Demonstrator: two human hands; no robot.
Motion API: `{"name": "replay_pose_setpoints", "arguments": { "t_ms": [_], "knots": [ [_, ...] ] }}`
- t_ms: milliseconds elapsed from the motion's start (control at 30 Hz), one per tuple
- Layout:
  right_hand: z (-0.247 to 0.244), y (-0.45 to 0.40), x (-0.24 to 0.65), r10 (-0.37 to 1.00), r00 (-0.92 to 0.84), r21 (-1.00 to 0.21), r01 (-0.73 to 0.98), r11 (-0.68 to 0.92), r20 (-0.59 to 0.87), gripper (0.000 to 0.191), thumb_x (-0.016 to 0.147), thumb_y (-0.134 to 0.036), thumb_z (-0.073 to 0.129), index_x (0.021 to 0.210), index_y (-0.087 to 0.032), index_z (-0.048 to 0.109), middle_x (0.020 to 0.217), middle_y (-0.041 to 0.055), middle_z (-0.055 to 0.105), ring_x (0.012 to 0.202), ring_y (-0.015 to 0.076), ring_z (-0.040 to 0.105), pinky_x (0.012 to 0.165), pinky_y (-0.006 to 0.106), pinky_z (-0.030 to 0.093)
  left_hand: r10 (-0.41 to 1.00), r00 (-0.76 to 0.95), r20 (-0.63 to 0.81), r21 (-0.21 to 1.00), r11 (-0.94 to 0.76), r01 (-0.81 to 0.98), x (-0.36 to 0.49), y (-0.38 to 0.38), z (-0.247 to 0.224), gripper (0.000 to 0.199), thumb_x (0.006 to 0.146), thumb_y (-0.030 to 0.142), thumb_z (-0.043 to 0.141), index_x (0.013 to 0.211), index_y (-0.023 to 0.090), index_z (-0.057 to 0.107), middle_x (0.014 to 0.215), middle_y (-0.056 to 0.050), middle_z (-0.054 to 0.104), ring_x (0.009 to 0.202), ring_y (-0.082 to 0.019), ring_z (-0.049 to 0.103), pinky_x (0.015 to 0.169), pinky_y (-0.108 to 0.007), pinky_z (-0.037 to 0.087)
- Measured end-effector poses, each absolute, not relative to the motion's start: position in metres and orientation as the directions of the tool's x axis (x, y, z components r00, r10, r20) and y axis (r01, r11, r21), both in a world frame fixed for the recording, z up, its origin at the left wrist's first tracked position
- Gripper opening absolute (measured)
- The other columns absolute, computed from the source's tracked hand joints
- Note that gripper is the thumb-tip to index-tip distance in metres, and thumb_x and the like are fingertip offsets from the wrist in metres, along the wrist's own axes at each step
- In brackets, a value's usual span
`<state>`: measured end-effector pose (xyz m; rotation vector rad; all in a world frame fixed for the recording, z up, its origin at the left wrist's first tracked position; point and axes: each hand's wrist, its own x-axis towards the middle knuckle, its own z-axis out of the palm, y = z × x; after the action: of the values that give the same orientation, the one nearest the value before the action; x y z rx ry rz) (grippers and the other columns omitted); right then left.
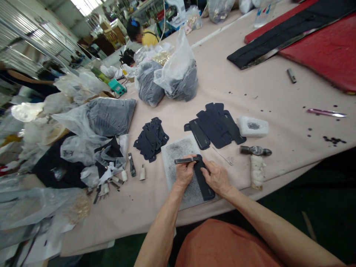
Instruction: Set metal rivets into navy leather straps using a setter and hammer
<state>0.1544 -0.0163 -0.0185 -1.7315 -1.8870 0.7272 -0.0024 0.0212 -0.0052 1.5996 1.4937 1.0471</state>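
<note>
A dark bar-shaped metal tool (185, 160) is closed in my left hand (184, 175); its right end is at the top of a long navy fabric piece (204, 183). Fingers of my right hand (218, 178) grip this piece along its right edge. Beneath both hands is a pale board (172, 148), speckled with dark marks. Beyond the board lies a fanned pile of similar navy pieces (214, 124). A heap of smaller navy pieces (151, 138) is to the left. What my left fingertips touch behind the tool is partly hidden.
To the right are a hammer (256, 168) with a wrapped handle, a white block (253, 127), a thin metal awl-like rod (222, 155) and a pink pen-like tool (326, 112). Filled plastic bags (178, 74) stand at the back. Several small tools (132, 165) lie left.
</note>
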Motion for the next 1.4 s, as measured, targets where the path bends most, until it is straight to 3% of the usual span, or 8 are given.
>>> {"name": "replay_pose_setpoints", "arguments": {
  "t_ms": [200, 467, 767, 1100, 1400],
  "knots": [
    [-0.019, -0.016, 0.155, 0.995, -0.099, -0.661, 0.748, 0.065, -0.015, 0.042, 0.095, -0.033, 0.046, 0.133, -0.019, 0.058, 0.095, 0.0088, 0.068, 0.083, 0.0214, 0.063, 0.072, 0.03, 0.045, 0.993, 0.067, 0.092, 0.871, -0.113, 0.478, -0.002, 0.027, -0.001, 0.018, 0.085, 0.019, 0.058, 0.096, 0.024, 0.071, 0.097, -0.004, 0.075, 0.098, -0.02, 0.069, 0.094, -0.038, 0.055],
    [-0.022, -0.016, 0.154, 0.995, -0.094, -0.662, 0.746, 0.063, -0.012, 0.043, 0.095, -0.035, 0.045, 0.133, -0.02, 0.058, 0.096, 0.0092, 0.068, 0.082, 0.0218, 0.063, 0.07, 0.031, 0.045, 0.992, 0.017, 0.128, 0.849, -0.119, 0.515, 0.003, 0.024, -0.005, 0.017, 0.087, 0.019, 0.056, 0.095, 0.024, 0.071, 0.098, -0.005, 0.075, 0.099, -0.021, 0.068, 0.095, -0.037, 0.053],
    [-0.022, -0.016, 0.154, 0.995, -0.1, -0.662, 0.747, 0.067, -0.012, 0.042, 0.095, -0.034, 0.045, 0.133, -0.019, 0.058, 0.096, 0.0085, 0.067, 0.082, 0.0212, 0.063, 0.069, 0.031, 0.044, 0.997, -0.008, 0.072, 0.876, -0.059, 0.479, 0.003, 0.024, -0.004, 0.016, 0.087, 0.023, 0.057, 0.095, 0.024, 0.071, 0.098, -0.004, 0.075, 0.095, -0.021, 0.069, 0.091, -0.036, 0.055],
    [-0.015, -0.016, 0.154, 0.995, -0.079, -0.652, 0.758, 0.023, -0.057, 0.043, 0.094, -0.033, 0.048, 0.135, -0.024, 0.057, 0.092, 0.0072, 0.066, 0.079, 0.0205, 0.063, 0.067, 0.03, 0.043, 0.98, 0.075, 0.186, 0.782, -0.193, 0.592, 0.005, 0.025, -0.006, 0.019, 0.088, 0.019, 0.051, 0.095, 0.023, 0.068, 0.099, -0.006, 0.074, 0.1, -0.022, 0.068, 0.095, -0.037, 0.052],
    [-0.014, -0.017, 0.153, 0.993, -0.088, -0.65, 0.76, 0.018, -0.075, 0.043, 0.094, -0.032, 0.048, 0.136, -0.024, 0.056, 0.094, 0.0079, 0.067, 0.08, 0.021, 0.063, 0.067, 0.03, 0.042, 0.976, 0.068, 0.206, 0.768, -0.204, 0.607, 0.004, 0.025, -0.011, 0.02, 0.088, 0.018, 0.052, 0.098, 0.022, 0.069, 0.099, -0.007, 0.074, 0.1, -0.022, 0.068, 0.093, -0.037, 0.052]
  ]
}}
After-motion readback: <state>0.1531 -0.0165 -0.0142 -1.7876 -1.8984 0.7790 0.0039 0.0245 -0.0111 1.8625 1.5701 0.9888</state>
